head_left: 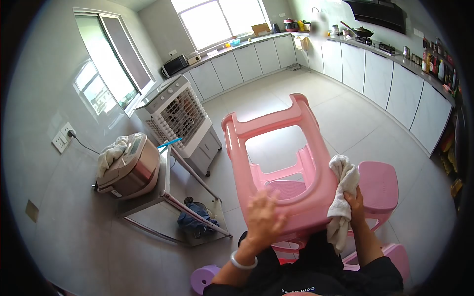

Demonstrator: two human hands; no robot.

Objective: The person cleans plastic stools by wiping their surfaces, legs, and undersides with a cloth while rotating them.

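A large pink plastic stool (316, 197) is tipped over in front of my lap, its open-framed side facing up. My right hand (356, 203) grips a white cloth (344, 182) against the stool's right edge, and part of the cloth hangs down beside it. Over the stool's near left corner is my left hand (266, 217), blurred by motion, fingers spread and nothing in them. Through the stool's opening, another pink surface (286, 189) shows.
Another pink stool (377, 185) stands to the right; a purple stool (203, 279) is low at left. A metal rack (167, 187) holds a rice cooker (131, 165) with a cloth on top. Behind it stands an air cooler (180, 121). Counters with white cabinets (355, 61) line the far walls.
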